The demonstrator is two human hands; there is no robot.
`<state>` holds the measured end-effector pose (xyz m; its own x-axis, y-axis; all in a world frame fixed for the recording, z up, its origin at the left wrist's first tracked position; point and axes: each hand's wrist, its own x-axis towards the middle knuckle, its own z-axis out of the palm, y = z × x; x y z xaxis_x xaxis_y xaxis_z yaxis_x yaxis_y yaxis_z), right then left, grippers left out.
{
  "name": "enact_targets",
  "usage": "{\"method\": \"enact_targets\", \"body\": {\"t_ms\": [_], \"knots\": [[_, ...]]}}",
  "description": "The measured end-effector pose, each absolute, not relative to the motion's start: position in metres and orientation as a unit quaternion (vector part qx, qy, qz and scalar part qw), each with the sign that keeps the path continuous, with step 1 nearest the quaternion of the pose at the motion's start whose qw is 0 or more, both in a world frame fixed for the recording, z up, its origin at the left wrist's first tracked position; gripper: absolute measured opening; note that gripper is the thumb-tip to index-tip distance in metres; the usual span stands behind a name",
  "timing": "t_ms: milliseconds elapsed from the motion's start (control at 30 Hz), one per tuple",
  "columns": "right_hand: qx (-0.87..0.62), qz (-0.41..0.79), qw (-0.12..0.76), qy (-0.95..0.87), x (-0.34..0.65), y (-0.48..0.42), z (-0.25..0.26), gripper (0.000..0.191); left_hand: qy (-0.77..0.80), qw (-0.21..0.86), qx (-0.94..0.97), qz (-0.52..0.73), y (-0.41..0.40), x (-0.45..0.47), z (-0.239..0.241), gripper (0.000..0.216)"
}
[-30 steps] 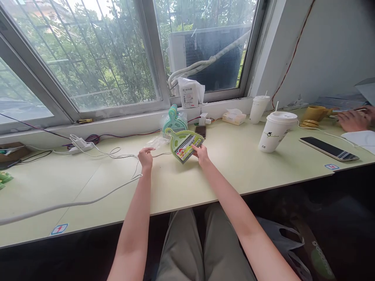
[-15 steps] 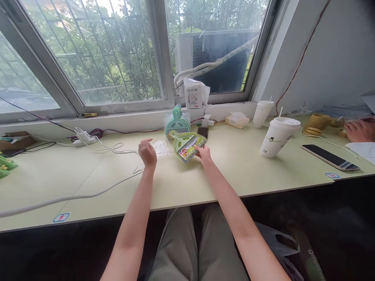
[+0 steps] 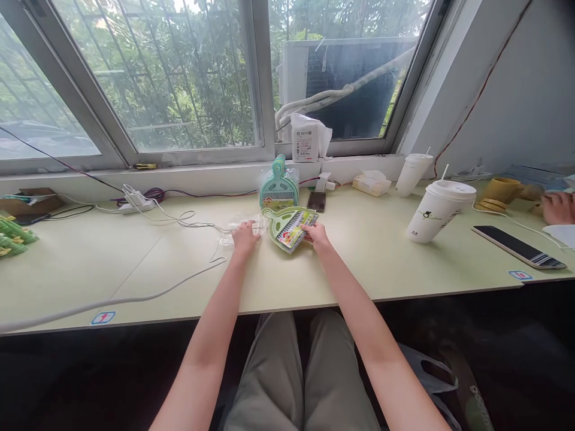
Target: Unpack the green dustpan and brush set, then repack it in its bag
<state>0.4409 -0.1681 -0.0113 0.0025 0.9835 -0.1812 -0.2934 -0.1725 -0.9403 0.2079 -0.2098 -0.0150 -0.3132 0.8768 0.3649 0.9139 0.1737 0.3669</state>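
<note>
A light green mini dustpan and brush set (image 3: 287,227) with a printed card is gripped at its bristle end by my right hand (image 3: 318,236). It is tilted above the table, its rounded handle pointing up and left. Just left of it, my left hand (image 3: 246,236) reaches down over clear plastic bags (image 3: 228,238) lying on the table. The fingers are curved and apart; whether they touch the plastic is hard to see. Behind the set, a stack of teal dustpan and brush sets (image 3: 278,184) leans upright by the windowsill, partly in clear wrap.
White cups with straws (image 3: 438,209) stand to the right, near a phone (image 3: 516,246). A tissue pack (image 3: 372,183) sits at the back. Cables and a power strip (image 3: 137,205) cross the left side. Another person's hand (image 3: 558,208) rests at far right.
My left hand has come down from its raised position onto the area of the plastic bags, fingers opening. My right hand still holds the set at much the same place. The view has shifted slightly.
</note>
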Motion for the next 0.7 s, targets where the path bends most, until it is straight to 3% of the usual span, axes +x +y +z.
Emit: {"method": "enact_targets", "body": {"t_ms": [233, 700], "knots": [[-0.475, 0.633, 0.459, -0.404, 0.438, -0.165, -0.017, 0.015, -0.791, 0.001, -0.561, -0.244, -0.212, 0.208, -0.012, 0.046], [-0.448, 0.650, 0.411, -0.456, 0.436, -0.174, -0.009, 0.016, -0.739, 0.130, -0.590, -0.297, -0.218, 0.223, -0.004, 0.050]]}}
